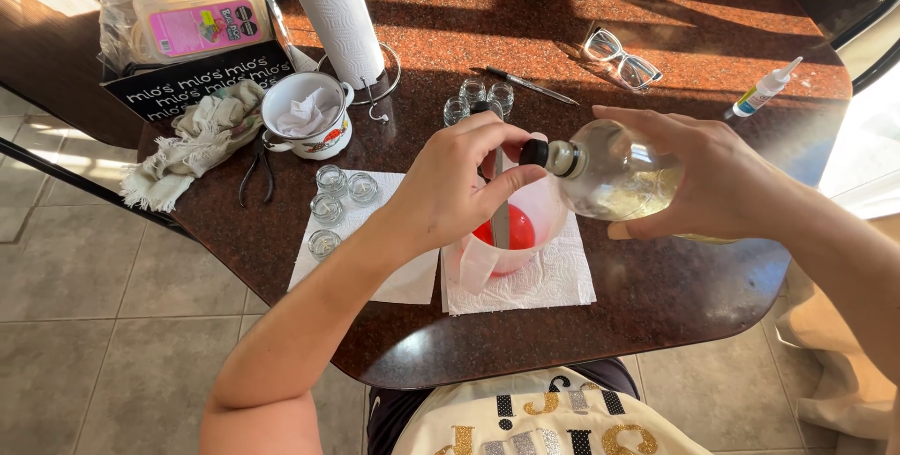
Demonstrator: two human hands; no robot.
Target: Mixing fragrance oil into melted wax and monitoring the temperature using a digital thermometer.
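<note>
Near edge of the surface [656, 305]: left hand [450, 188] pinches the black cap [534, 152] of a clear bottle [619, 174], which the right hand [712, 183] grips tilted on its side over a translucent cup [511, 230] on a paper towel [553, 282]. Cup holds red liquid and a stick; bottle holds pale yellowish liquid; small glass jars [330, 207] left of it look empty. Risk, as I judge it: with the cap off at this tilt, liquid could gush past the cup onto the towel.

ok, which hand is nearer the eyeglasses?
Right. The right hand holds the bottle just below the eyeglasses; the left hand is farther off, lower left, at the bottle's cap.
</note>
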